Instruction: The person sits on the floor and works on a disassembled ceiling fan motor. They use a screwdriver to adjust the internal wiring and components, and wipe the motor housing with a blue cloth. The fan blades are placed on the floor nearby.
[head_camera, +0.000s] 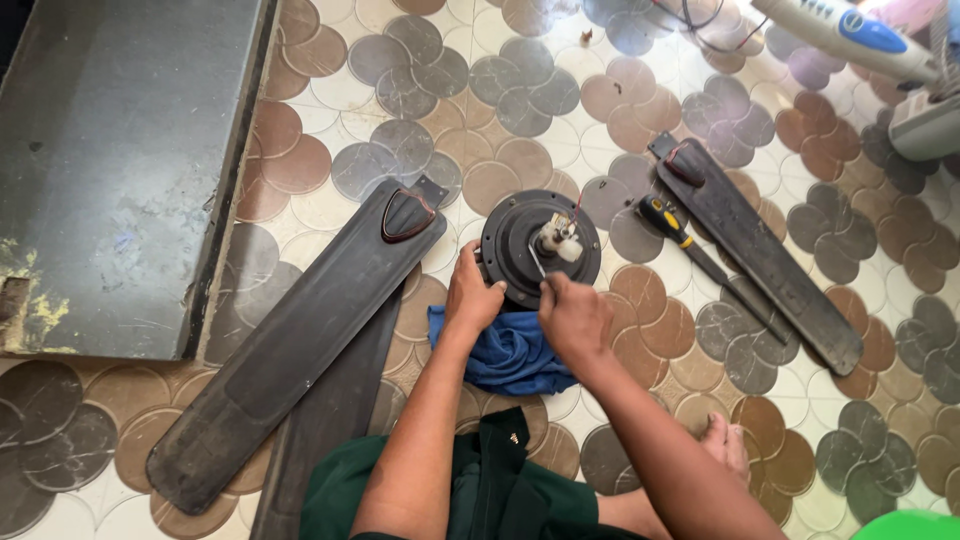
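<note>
Well into stripping a ceiling fan on the tiled floor (640, 60): blades (300, 340) already off at 9 and 3 o'clock, motor housing (515, 245) central on blue cloth (505, 350), steadied by left hand (470, 295), right hand (572, 315) grip pinching a thin metal tool (537, 262) at the hub, screwdriver (665, 220) lying unused nearby.

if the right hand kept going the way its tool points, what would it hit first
Probably the white hub at the middle of the round black fan motor: the right hand aims its thin metal tool up at it. Depth is unclear.
</note>
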